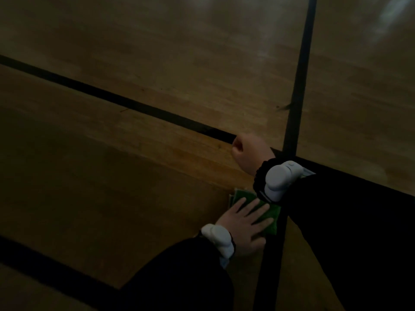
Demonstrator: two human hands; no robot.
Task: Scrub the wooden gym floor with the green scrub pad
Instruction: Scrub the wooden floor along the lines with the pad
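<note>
floor (157, 90): wood boards, dim light; dark painted lines cross it, one running from 9 o'clock toward centre, one from 12 down to 6, one at lower left; three lines counted, though parts are hidden by the sleeves

left hand (243, 225): at about 5 o'clock from centre; fingers straight and spread, palm down, pressing flat on the pad; nothing curled round it; a white wrist device sits just behind it

pad (272, 212): one, green, flat on the floor beneath the left hand; fingers cover most of it; its long axis seems to run from 10 to 4 o'clock; its far end touches the vertical line; edges show at 11 and 3 o'clock of the hand

right hand (246, 151): at 12 o'clock of the pad, apart from it; fingers curled into a fist, holding nothing that shows; likely propped on the floor as a brace

nearer hand: the left, already on the pad; the stroke turns on it

count: two hands; one pad; two wrist devices
</note>
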